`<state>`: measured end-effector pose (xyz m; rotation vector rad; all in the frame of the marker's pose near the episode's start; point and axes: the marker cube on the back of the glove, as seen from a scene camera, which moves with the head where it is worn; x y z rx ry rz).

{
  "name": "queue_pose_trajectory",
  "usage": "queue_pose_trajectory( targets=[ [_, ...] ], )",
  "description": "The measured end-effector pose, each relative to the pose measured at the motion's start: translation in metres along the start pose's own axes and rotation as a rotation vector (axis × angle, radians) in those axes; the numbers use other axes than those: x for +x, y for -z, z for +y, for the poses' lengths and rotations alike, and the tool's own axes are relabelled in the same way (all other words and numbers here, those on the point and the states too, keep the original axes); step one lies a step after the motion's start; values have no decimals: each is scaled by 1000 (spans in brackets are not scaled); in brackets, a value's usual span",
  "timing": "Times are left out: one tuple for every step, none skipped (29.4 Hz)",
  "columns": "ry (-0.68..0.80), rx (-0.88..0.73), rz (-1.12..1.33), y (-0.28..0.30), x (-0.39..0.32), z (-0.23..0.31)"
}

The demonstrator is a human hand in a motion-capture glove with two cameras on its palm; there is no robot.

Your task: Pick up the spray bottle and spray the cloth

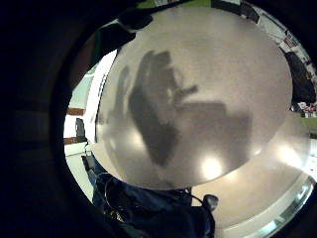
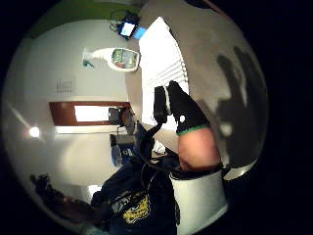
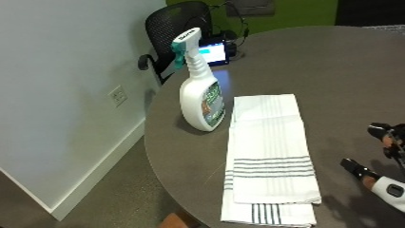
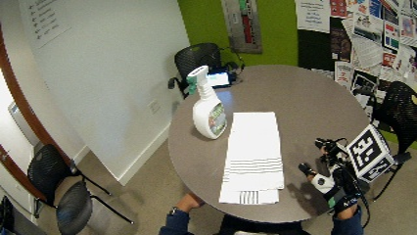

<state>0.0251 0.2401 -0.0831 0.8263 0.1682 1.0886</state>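
Note:
A white spray bottle (image 3: 202, 90) with a teal trigger stands upright on the round grey table (image 3: 342, 71), just left of the cloth. The white cloth (image 3: 269, 156) with grey stripes lies folded and flat, running toward the near edge. My gloved right hand (image 3: 361, 170) hovers over the table well to the right of the cloth, fingers spread, holding nothing. In the wide view the hand (image 4: 324, 180) is far from the bottle (image 4: 208, 113). The thumb side palm view shows the gloved thumb (image 2: 185, 112), the cloth (image 2: 161, 73) and the bottle (image 2: 115, 58) beyond it.
A tablet (image 3: 212, 52) with a lit screen sits at the table's far edge, a black chair (image 3: 180, 23) behind it. The bare left hand (image 4: 188, 201) rests at the near table edge. A white wall (image 3: 63, 95) runs along the left. The little finger side view shows bare tabletop (image 1: 223, 64).

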Motion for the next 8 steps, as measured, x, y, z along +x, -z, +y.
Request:
queue_pose_trajectory(
  targets=[
    [3,-1,-3,-2,-1,-1],
    [5,4,-1,-4,-1,0],
    [5,15,5,-7,0,1],
    [3,30,8,-10,2,4],
    [-2,45,1,-16,5,8],
    [-7,54,-18,-21,8,12],
    [-11,58,-43,-26,10,15],
    [-14,58,-60,-29,11,16]
  ],
)
